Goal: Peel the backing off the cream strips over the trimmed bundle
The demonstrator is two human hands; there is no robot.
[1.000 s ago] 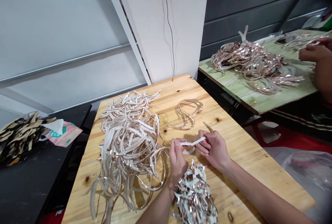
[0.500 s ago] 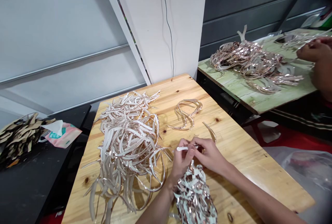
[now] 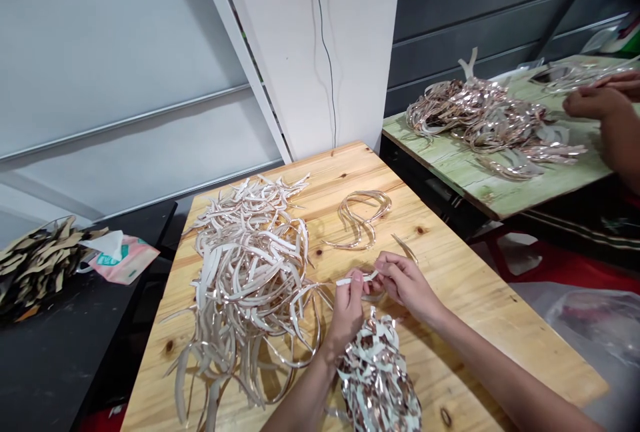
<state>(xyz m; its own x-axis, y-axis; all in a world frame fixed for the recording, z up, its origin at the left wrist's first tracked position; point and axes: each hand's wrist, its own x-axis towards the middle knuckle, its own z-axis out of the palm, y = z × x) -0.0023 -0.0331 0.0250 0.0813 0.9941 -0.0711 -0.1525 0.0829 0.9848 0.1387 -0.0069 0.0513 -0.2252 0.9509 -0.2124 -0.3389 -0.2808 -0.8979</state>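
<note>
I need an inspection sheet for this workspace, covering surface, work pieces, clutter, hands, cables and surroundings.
Surface: wooden table, knots showing.
Work pieces: pale strip, held; large strip pile to the left; small looped bundle farther back; fringed bunch between the forearms.
Clutter: tissue pack on the black table, beside a dark-and-tan heap.
Hands: left hand and right hand both grip the pale strip.
Cables: one thin cable down the white column.
Surroundings: co-worker's hands at the green table, near a shiny heap.

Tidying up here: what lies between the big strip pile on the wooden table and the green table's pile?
In the head view, curled strips lie on the wooden table, then a dark gap before the green table.
</note>
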